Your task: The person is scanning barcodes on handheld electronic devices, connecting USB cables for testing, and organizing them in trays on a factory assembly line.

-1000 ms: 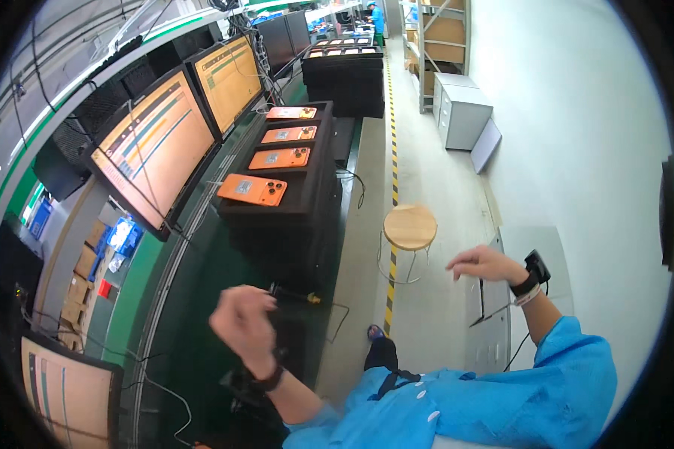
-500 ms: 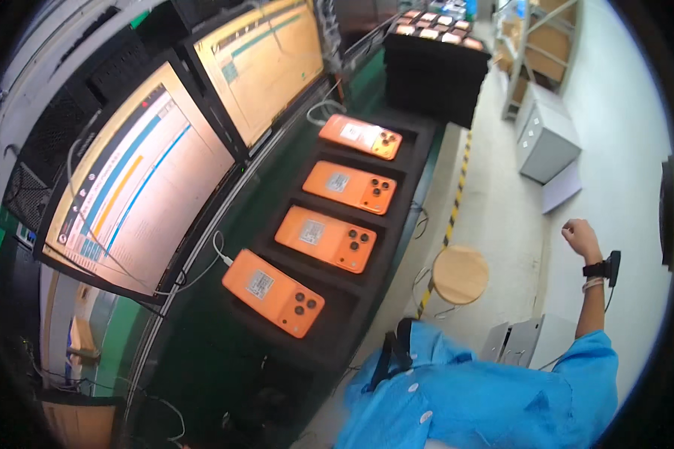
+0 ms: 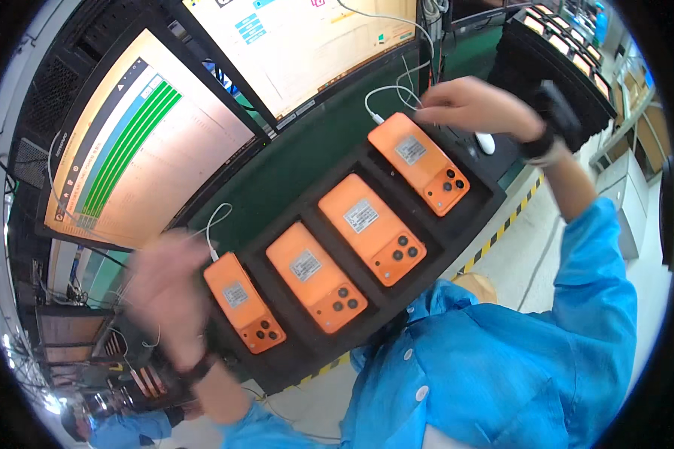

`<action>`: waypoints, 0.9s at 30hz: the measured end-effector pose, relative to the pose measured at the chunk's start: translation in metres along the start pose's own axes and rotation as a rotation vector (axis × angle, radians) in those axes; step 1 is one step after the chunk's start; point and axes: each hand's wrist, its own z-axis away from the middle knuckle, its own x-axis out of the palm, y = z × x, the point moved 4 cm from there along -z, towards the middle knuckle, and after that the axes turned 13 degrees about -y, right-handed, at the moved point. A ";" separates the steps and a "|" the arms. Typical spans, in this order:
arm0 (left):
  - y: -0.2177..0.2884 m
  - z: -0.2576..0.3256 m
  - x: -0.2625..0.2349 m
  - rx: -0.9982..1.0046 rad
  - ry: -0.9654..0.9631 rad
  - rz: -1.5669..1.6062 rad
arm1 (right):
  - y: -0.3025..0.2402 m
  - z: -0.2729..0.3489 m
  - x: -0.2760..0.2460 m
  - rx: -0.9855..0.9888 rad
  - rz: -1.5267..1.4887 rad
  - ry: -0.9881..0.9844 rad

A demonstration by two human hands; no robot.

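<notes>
Here, four orange phones (image 3: 378, 239) lie back up in a black tray (image 3: 278, 374) across the middle of the frame, the leftmost and rightmost each with a white cable (image 3: 214, 255) at its upper end. At left centre the left hand (image 3: 166, 288) is blurred beside the leftmost phone, and whether it holds anything I cannot tell; at upper right the right hand (image 3: 475, 110), fingers close together, is just beside the rightmost phone's upper end, its grip unclear.

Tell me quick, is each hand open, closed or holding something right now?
Left hand: too blurred to tell, beside the leftmost orange phone.
Right hand: by the top of the rightmost orange phone; can't tell if it grips anything.
</notes>
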 end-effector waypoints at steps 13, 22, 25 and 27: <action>0.072 -0.079 0.165 -0.226 -0.508 0.180 | -0.003 -0.050 0.021 -0.220 -0.547 -0.047; 0.074 -0.080 0.168 -0.262 -0.580 0.195 | -0.002 -0.057 0.037 -0.117 -0.405 0.064; 0.074 -0.077 0.161 -0.266 -0.535 0.165 | 0.019 -0.060 0.025 -0.304 -0.513 0.213; 0.072 -0.079 0.164 -0.253 -0.550 0.168 | 0.061 -0.052 0.016 -0.363 -0.604 0.464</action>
